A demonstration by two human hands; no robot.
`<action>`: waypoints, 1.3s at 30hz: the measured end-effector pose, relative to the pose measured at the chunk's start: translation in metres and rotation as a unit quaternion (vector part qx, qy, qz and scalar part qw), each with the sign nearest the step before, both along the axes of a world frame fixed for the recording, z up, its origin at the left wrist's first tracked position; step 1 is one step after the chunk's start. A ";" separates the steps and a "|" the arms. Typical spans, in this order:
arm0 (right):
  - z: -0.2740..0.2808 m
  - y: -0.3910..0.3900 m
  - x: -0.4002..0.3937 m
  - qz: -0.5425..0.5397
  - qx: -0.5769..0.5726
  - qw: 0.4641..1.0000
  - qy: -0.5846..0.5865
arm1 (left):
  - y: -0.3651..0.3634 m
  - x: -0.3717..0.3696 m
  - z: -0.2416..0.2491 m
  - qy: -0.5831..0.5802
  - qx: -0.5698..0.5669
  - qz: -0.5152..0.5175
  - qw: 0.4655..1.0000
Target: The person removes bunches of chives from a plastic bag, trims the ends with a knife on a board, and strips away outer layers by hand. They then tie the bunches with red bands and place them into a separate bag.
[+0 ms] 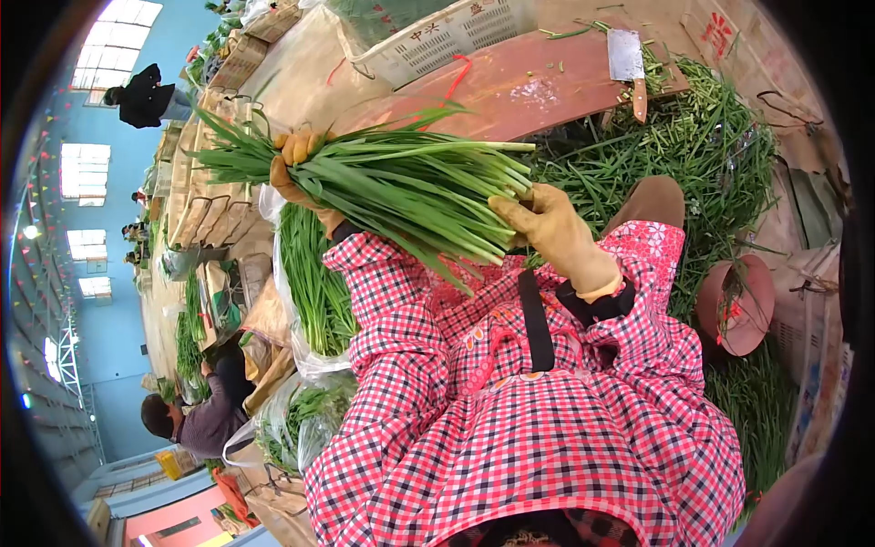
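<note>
A thick bunch of Chinese chives (401,178) lies across in front of me, leaves to the left and pale stem ends to the right. My left hand (299,173), in a tan glove, is wrapped round the leafy part. At the other end my right hand (556,228), gloved alike, has thumb and fingers closed on the stem ends. Beneath my left forearm, more long chives (314,283) stand in a clear plastic bag (324,365). A cleaver (626,59) with a wooden handle rests on the reddish board (492,87) beyond my hands.
Loose green trimmings (674,164) are heaped to the right, beside a pink round container (736,305). A white crate (447,41) stands behind the board. A person in a purple top (205,424) crouches at the left; another in a dark jacket (146,96) stands farther off.
</note>
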State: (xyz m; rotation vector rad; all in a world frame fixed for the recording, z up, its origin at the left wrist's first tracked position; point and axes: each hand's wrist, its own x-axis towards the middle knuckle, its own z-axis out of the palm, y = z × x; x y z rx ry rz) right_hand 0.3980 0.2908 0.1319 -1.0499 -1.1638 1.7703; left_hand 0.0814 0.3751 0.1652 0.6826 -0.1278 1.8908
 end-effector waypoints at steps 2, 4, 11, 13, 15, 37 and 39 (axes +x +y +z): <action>0.006 0.000 0.010 -0.023 -0.051 0.998 -0.001 | 0.002 -0.006 -0.009 -0.010 0.007 -0.021 1.000; -0.006 0.002 0.033 -0.051 -0.003 0.997 0.050 | 0.001 -0.002 -0.014 -0.030 0.036 -0.038 0.998; 0.022 -0.011 0.036 -0.109 0.414 0.897 -0.107 | 0.002 -0.033 -0.050 -0.263 -0.069 -0.013 0.962; 0.023 -0.011 0.035 -0.087 0.430 0.883 -0.166 | -0.008 -0.002 -0.015 -0.240 -0.030 -0.068 0.968; 0.024 -0.019 0.025 -0.071 0.336 0.927 -0.151 | -0.009 0.005 -0.011 -0.123 -0.006 -0.021 0.992; 0.007 -0.003 0.055 -0.149 0.145 0.968 -0.139 | -0.001 -0.039 -0.051 -0.008 -0.069 0.010 0.998; 0.014 0.001 0.054 -0.153 0.207 0.956 -0.143 | 0.003 -0.045 -0.069 0.265 -0.116 0.360 0.887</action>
